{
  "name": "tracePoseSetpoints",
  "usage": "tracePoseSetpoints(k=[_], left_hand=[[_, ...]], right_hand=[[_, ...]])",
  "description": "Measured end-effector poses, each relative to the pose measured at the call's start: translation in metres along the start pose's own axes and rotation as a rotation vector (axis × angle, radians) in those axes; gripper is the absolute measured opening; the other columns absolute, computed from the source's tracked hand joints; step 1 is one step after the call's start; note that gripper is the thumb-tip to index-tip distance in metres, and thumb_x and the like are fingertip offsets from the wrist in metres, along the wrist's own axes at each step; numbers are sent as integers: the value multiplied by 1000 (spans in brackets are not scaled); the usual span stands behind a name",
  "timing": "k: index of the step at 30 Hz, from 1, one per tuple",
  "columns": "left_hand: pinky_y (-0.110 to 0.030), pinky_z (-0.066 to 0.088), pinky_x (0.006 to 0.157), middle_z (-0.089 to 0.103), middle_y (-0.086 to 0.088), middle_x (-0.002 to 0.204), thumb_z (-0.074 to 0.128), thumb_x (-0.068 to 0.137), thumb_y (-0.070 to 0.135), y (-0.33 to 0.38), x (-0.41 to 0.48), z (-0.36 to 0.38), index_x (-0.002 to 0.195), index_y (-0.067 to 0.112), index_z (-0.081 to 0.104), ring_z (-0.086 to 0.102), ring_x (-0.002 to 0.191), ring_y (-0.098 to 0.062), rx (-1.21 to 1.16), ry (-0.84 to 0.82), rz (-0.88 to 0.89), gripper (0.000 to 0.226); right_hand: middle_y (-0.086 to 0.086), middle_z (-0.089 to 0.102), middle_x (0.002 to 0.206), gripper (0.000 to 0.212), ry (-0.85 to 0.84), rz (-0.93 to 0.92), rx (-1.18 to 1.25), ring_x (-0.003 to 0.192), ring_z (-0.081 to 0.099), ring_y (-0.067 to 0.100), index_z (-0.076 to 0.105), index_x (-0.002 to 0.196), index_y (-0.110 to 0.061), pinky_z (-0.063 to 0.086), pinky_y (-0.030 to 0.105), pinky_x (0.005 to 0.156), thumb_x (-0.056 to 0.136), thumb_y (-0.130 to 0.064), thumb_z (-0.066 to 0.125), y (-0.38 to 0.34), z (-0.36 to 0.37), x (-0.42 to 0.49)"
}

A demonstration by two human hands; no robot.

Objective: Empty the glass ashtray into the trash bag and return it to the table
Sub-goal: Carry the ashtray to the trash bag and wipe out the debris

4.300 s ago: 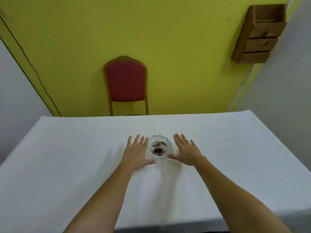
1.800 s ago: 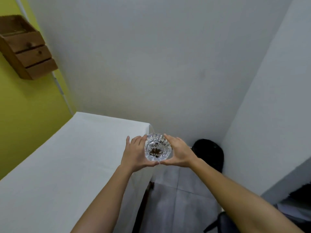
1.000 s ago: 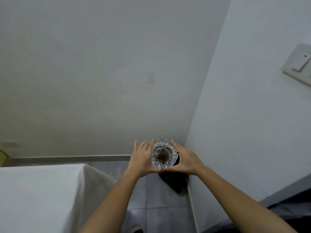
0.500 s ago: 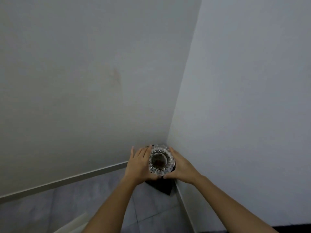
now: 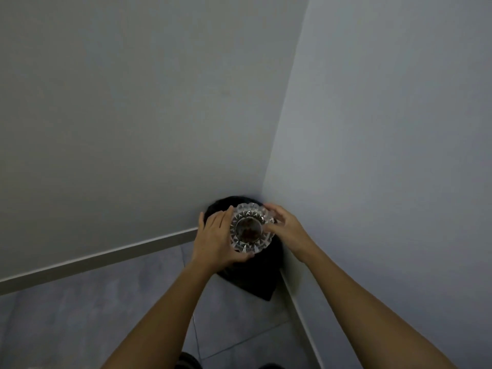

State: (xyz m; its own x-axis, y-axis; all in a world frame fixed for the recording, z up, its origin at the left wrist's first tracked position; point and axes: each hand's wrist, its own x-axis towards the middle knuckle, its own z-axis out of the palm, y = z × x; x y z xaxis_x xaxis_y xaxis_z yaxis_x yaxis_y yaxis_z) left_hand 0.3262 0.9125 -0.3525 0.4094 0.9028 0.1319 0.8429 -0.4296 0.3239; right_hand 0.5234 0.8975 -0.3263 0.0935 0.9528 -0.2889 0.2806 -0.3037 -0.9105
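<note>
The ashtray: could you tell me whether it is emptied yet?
Not yet. Dark ash shows in the ashtray, held by left hand and right hand above the bag.

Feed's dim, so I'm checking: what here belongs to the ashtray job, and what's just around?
Job:
ashtray, dark ash inside
left hand, right hand, both holding it
black trash bag below

Around:
walls
baseboard
tiled floor

Glass ashtray (image 5: 251, 228) with dark ash, clasped by left hand (image 5: 216, 238), right hand (image 5: 288, 228), above black trash bag (image 5: 250, 280)
</note>
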Motion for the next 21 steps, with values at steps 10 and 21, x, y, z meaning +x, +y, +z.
tracePoseSetpoints(k=[10, 21], left_hand=[[-54, 9, 117, 44, -6, 146, 76, 58, 65, -57, 32, 152, 149, 9, 25, 35, 137, -23, -38, 38, 113, 119], [-51, 4, 120, 27, -2, 157, 72, 63, 66, -71, 40, 161, 153, 16, 7, 22, 144, -19, -105, -93, 126, 122]], right_hand=[[9, 72, 89, 36, 29, 101, 280, 83, 67, 23, 63, 114, -4, 54, 35, 80, 103, -29, 38, 140, 49, 90], [11, 65, 122, 40, -61, 163, 391, 107, 65, 35, 52, 125, -19, 61, 47, 68, 100, -47, 38, 149, 53, 94]])
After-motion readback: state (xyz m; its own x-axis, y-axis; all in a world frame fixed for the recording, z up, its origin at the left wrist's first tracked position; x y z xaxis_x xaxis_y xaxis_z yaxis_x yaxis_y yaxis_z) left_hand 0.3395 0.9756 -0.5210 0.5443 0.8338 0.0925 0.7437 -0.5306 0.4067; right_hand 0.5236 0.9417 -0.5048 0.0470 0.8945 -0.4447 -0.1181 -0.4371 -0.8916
